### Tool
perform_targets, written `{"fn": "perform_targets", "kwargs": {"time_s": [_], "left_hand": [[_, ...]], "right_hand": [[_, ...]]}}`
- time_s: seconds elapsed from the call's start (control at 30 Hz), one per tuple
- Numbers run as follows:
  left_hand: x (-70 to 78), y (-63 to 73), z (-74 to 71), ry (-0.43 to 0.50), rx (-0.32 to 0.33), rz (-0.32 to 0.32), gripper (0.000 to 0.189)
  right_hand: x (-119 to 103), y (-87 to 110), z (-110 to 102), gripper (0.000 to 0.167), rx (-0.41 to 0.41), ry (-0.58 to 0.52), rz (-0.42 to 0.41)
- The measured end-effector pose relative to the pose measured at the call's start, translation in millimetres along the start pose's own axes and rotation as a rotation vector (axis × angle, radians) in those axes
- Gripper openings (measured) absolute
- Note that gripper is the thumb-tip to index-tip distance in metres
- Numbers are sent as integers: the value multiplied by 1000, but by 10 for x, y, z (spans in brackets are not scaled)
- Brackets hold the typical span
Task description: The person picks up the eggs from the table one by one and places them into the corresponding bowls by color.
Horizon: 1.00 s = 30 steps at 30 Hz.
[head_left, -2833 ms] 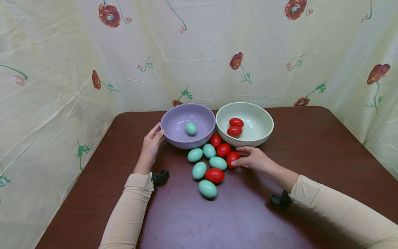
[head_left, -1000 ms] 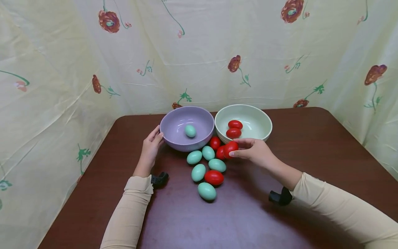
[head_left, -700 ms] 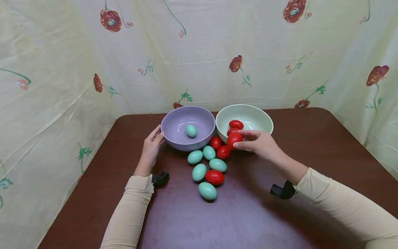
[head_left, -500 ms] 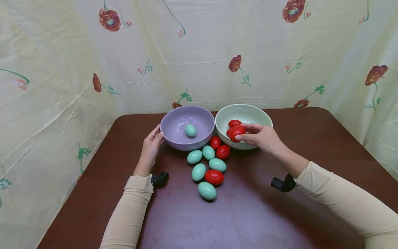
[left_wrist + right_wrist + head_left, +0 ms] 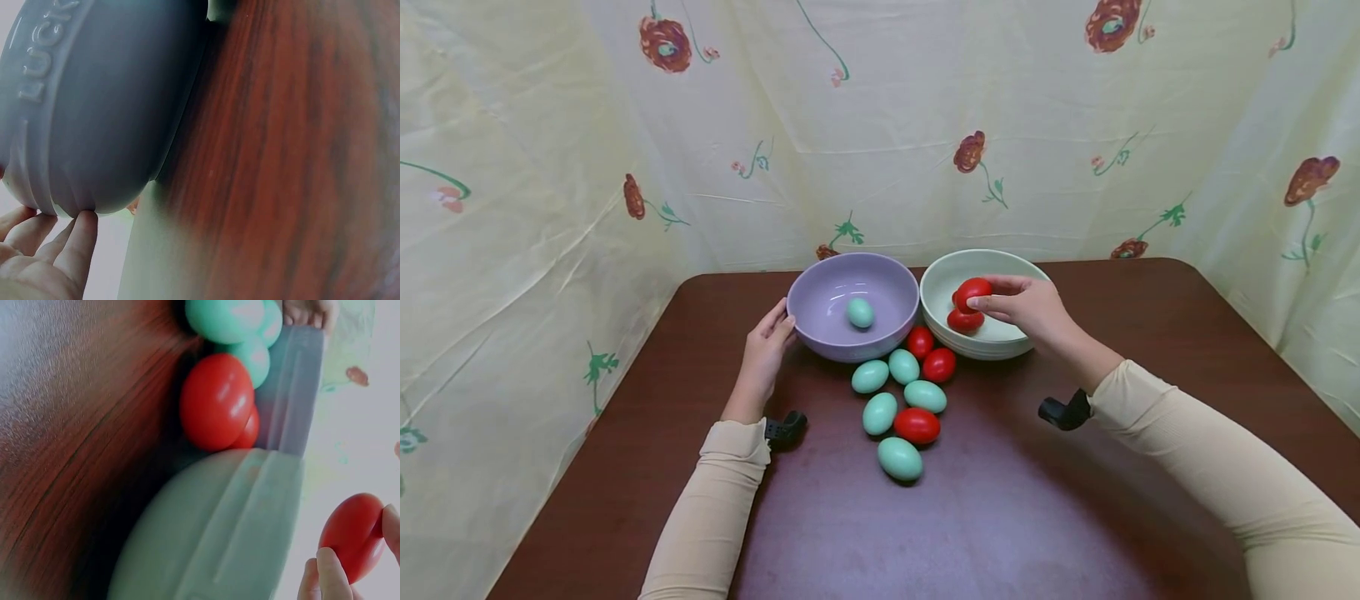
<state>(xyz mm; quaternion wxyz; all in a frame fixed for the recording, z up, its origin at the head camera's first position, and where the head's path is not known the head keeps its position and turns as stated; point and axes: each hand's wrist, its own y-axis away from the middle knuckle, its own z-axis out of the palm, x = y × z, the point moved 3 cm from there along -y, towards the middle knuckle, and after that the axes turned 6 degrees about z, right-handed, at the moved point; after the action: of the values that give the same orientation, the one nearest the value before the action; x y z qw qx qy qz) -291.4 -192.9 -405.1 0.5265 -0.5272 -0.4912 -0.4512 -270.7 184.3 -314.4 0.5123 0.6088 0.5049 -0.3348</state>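
Note:
My right hand [image 5: 1030, 310] pinches a red egg [image 5: 973, 293] between thumb and fingers, over the pale green bowl [image 5: 1015, 337]. Inside that bowl lies one red egg [image 5: 964, 322]; another is mostly hidden behind the held one. In the right wrist view the held egg [image 5: 356, 534] shows above the bowl's rim. My left hand [image 5: 763, 350] touches the left side of the purple bowl [image 5: 820, 335] with extended fingers; its fingertips rest on the outer wall in the left wrist view. One mint green egg [image 5: 860, 312] sits in the purple bowl.
In front of the bowls, several mint green eggs [image 5: 880, 414] and three red eggs [image 5: 917, 426] lie clustered on the dark wooden table [image 5: 970, 533]. The two bowls stand side by side near the back edge. A flowered curtain [image 5: 880, 167] hangs behind and at the sides.
My right hand has taken the red egg from the cluster, raised it and carried it back over the pale green bowl. The left hand has stayed at the purple bowl.

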Motion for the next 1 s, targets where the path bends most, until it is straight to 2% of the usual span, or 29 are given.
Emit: {"fn": "perform_targets", "kwargs": {"time_s": [0.2,0.73,1.0], "left_hand": [[-4,-7,8,4,1,-4,55],[-1,-19,-13,9,-6,6,55],[-6,-18,-16,-7,-5,7,55]], "right_hand": [[26,-149,12,65,26,59,5],[60,-460,132,62,63,2,34],[83,-572,167,61,90,15,30]]}}
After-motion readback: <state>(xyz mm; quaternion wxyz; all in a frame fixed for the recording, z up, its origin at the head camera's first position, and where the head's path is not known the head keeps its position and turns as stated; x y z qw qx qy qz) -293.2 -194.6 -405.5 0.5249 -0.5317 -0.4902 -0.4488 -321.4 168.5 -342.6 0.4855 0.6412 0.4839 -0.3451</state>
